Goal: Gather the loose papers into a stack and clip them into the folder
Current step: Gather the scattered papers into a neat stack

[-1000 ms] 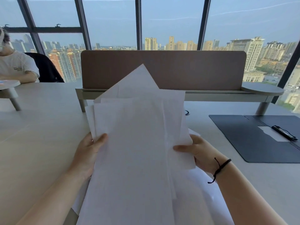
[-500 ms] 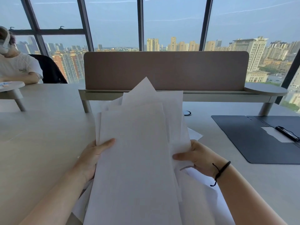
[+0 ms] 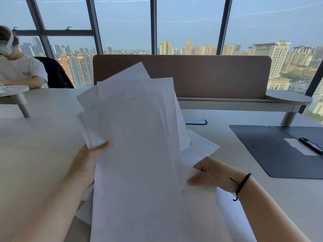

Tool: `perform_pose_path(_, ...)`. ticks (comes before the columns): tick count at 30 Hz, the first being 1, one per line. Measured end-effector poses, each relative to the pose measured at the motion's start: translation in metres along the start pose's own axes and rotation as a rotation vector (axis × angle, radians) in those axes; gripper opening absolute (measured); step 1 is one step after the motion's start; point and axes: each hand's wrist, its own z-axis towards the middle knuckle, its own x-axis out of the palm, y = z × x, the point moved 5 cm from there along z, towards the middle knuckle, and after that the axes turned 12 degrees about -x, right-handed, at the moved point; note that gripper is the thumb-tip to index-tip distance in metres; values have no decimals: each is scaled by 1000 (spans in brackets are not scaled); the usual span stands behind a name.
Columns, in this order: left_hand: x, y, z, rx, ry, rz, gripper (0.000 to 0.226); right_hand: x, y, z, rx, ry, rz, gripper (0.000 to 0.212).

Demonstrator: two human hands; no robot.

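While folder [image 3: 272, 151] open, papers [image 3: 139, 154] outside.

White papers [image 3: 139, 154] are showing plain; the folder [image 3: 262, 149] is looking dark navy, its clip [image 3: 310, 145] black.

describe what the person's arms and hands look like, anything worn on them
Both forearms are bare, with no sleeves in view. The left hand wears nothing: no ring, watch or glove shows. The right hand is bare too, but its wrist carries a thin black cord bracelet with a knotted loose end hanging down.
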Motion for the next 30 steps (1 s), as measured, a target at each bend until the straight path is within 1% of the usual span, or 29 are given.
perform_pose_path(3, -1, -6, -1, 27, 4, 17, 31, -17, 1, -5, -45, -118, 45, 20)
perform_pose_path(4, -3, -7, 0, 29, 1, 15, 30, -23, 0, -6, -62, -159, 88, 29)
perform_pose_path(6, -7, -7, 3, 17, -5, 6, 28, -37, -4, -9, -89, -272, 184, 58)
perform_pose_path(7, -8, -6, 4, 5, -1, 0, 27, -42, -7, -10, -94, -333, 231, 63)
perform_pose_path(10, -7, -1, 6, -47, 33, 0, 26, -47, -7, -7, -130, -449, 317, 31)
perform_pose_path(14, -6, 0, 7, -85, 52, -16, 37, -56, -6, -10, -146, -529, 318, 26)
perform_pose_path(17, -10, 0, 9, -94, 25, -50, 35, -67, 0, -19, -190, -600, 382, 18)
perform_pose_path(18, -11, 0, 9, -102, 18, -61, 31, -70, 2, -22, -207, -624, 416, 24)
perform_pose_path(20, -10, 3, 10, -129, 17, -76, 25, -73, -2, -23, -224, -653, 465, 49)
perform_pose_path(21, -10, 5, 11, -144, 22, -81, 24, -70, -4, -21, -209, -659, 473, 51)
perform_pose_path(22, -8, 7, 11, -156, 27, -86, 23, -64, -3, -18, -190, -640, 477, 42)
perform_pose_path(24, -4, 12, 11, -175, 33, -89, 24, -41, 3, -6, -164, -552, 466, 17)
perform_pose_path(26, 0, 18, 11, -199, 34, -84, 26, -14, 7, 8, -126, -444, 437, 20)
perform_pose_path(30, 2, 25, 13, -209, -8, -95, 28, 30, 18, 20, -42, -207, 512, 26)
